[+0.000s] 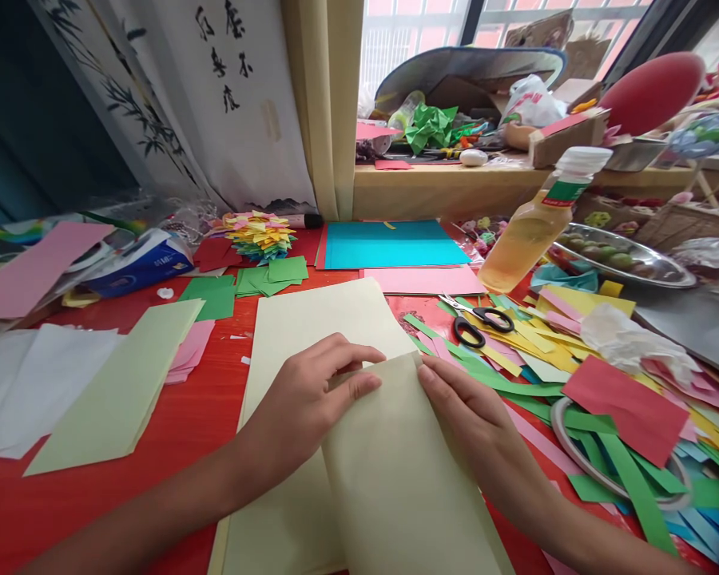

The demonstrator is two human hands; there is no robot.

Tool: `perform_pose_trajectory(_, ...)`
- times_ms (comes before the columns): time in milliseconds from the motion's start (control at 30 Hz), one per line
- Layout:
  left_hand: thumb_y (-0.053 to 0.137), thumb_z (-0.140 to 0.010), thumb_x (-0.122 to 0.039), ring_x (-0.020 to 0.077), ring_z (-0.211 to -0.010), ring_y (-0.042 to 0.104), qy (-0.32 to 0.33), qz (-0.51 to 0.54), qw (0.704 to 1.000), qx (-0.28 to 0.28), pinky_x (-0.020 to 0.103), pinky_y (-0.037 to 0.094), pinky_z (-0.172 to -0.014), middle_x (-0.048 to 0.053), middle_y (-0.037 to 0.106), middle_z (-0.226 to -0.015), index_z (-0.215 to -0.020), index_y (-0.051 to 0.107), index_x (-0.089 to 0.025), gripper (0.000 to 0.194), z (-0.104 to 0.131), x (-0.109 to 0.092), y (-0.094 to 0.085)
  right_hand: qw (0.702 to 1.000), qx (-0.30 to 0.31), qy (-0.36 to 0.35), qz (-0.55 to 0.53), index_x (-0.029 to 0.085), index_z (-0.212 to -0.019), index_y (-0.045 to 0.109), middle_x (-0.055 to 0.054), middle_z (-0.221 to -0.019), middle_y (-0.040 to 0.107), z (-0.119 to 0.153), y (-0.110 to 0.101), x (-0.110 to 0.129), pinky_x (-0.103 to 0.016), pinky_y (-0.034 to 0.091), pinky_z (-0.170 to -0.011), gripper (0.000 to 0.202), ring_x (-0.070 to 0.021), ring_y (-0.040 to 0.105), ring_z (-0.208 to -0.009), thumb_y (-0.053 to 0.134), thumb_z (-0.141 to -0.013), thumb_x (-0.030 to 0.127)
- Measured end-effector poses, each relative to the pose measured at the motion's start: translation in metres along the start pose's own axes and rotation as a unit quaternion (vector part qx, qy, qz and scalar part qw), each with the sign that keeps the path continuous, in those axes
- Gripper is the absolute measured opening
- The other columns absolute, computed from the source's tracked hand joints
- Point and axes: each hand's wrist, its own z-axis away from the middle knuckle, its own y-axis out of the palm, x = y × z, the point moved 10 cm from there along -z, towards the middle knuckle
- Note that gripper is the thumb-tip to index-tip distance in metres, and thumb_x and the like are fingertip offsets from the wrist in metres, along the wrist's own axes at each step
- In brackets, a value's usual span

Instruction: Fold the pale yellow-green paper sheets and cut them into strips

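Observation:
A pale yellow-green sheet of paper (pixel 404 471) is lifted and curled over a stack of the same paper (pixel 317 323) on the red table (pixel 173 487). My left hand (pixel 308 391) pinches its upper left edge between thumb and fingers. At the upper right corner, my right hand (pixel 479 423) grips the same sheet, thumb hidden behind the paper. Black-handled scissors (pixel 473 319) lie just beyond my right hand, partly open. A narrow folded pale green piece of paper (pixel 120 391) rests left of the stack.
Coloured paper strips (pixel 533 387), a tape roll (pixel 566 447) and a red paper piece (pixel 629 407) crowd the right side. Behind them, a bottle of amber liquid (pixel 524 239) leans beside a metal plate (pixel 665 275). Blue paper (pixel 389 245) and a folded-paper model (pixel 260 235) lie at the back.

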Motion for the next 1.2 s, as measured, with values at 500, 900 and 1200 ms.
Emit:
perform_pose_trajectory(500, 0.051, -0.08, -0.029, 0.0088, -0.066, 0.047, 0.04, -0.072, 0.997, 0.005, 0.02, 0.037, -0.058, -0.003, 0.052, -0.072, -0.082, 0.054, -0.021, 0.008, 0.001, -0.008, 0.003, 0.989, 0.053, 0.098, -0.098, 0.028, -0.104, 0.058, 0.001, -0.075, 0.054, 0.01, 0.019, -0.031, -0.019, 0.041, -0.057, 0.03, -0.0122, 0.048, -0.067, 0.048, -0.081, 0.044)
perform_pose_trajectory(900, 0.047, -0.083, -0.019, 0.0112, -0.077, 0.049, 0.162, -0.155, 0.973, -0.059, 0.024, 0.04, -0.068, 0.0, 0.054, -0.081, -0.082, 0.051, -0.018, 0.004, 0.009, -0.029, 0.001, 0.971, 0.043, 0.127, -0.198, 0.025, -0.101, 0.062, 0.0, -0.065, 0.048, 0.01, 0.021, -0.035, -0.022, 0.041, -0.058, 0.028, -0.0118, 0.043, -0.062, 0.054, -0.078, 0.038)
perform_pose_trajectory(1200, 0.046, -0.083, -0.017, 0.0117, -0.078, 0.049, 0.189, -0.151, 0.966, -0.09, 0.025, 0.041, -0.07, 0.001, 0.054, -0.081, -0.081, 0.051, -0.018, 0.005, 0.014, -0.032, -0.001, 0.978, 0.076, 0.111, -0.161, 0.026, -0.107, 0.059, 0.0, -0.07, 0.051, 0.011, 0.026, -0.037, -0.023, 0.041, -0.059, 0.033, -0.0118, 0.044, -0.063, 0.051, -0.079, 0.043)
